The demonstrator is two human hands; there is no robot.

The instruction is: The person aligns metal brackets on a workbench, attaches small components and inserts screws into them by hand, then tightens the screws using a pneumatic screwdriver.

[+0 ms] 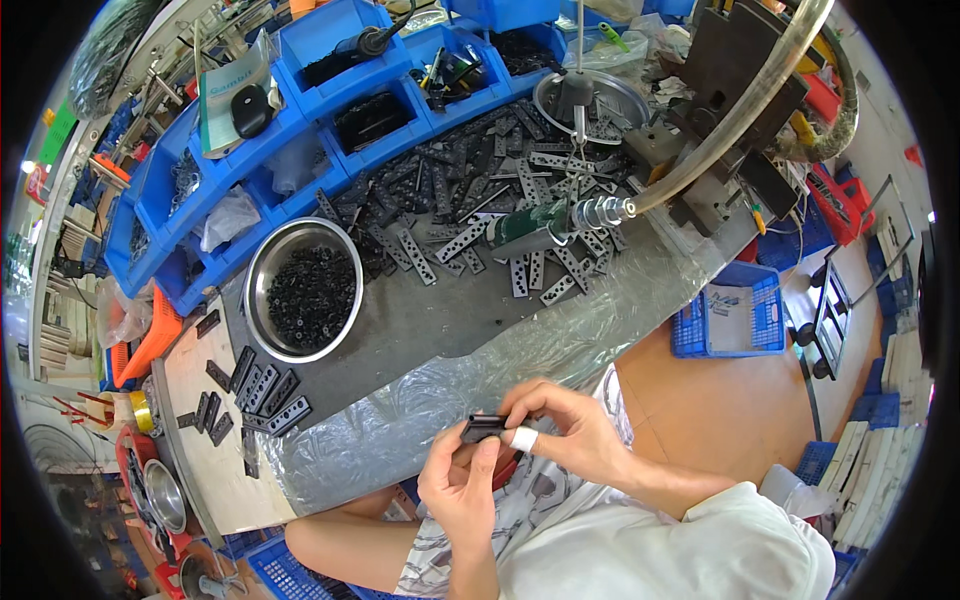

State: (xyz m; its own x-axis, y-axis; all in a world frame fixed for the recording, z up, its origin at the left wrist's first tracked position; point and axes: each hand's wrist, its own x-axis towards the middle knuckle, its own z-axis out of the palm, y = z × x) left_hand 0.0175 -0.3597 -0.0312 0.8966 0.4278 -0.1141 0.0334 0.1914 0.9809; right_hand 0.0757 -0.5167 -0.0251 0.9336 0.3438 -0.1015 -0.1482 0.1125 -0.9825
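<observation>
Both hands close to the body: left hand [458, 487] and right hand [565, 425] pinch a small black plastic part [482, 428] between them, fingers closed on its ends, white tape on one right fingertip [523, 438]. Part looks light, rigid, smooth, likely easy to drop; best held by its short edges. Just beyond the fingers, plastic-wrapped table [420, 420] edge. Further left of fingers, flat black strips [262, 392]. Beyond, steel bowl [303, 288] of small black pieces, then pile of perforated black strips [500, 195], a hanging pneumatic tool [545, 228] over it, blue bins [300, 130] farthest.
</observation>
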